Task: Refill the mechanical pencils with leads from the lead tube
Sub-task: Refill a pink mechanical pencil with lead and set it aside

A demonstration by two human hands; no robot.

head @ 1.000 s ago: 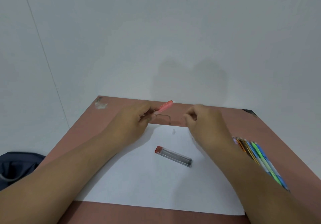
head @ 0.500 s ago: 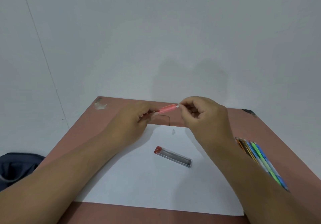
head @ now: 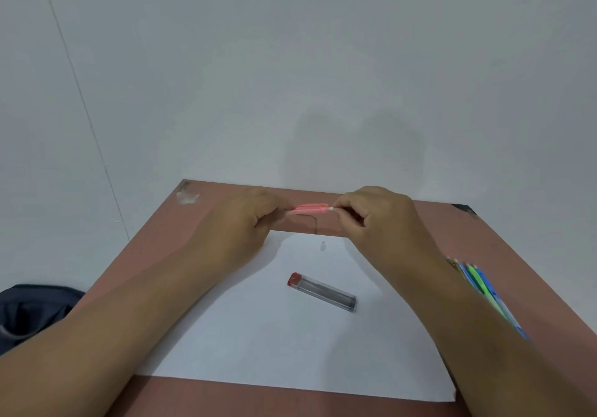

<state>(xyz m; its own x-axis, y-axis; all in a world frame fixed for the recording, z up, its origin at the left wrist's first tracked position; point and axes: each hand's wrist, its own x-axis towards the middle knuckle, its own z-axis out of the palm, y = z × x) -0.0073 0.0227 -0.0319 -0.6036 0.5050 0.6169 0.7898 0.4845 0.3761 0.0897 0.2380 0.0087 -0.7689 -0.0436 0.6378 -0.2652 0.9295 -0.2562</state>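
Against a plain pale wall (head: 290, 61), reddish-brown table (head: 517, 255) under a white sheet of paper (head: 258, 335). Far left, dark bag (head: 29, 310) on the floor. Left hand (head: 239, 219) gripping a pink pencil (head: 310, 208) held level above the table's far edge; right hand (head: 378, 219) pinching its white end. Lead tube (head: 323, 292) on the paper, below. Far right, coloured pencils (head: 481, 287) bunched on the table.
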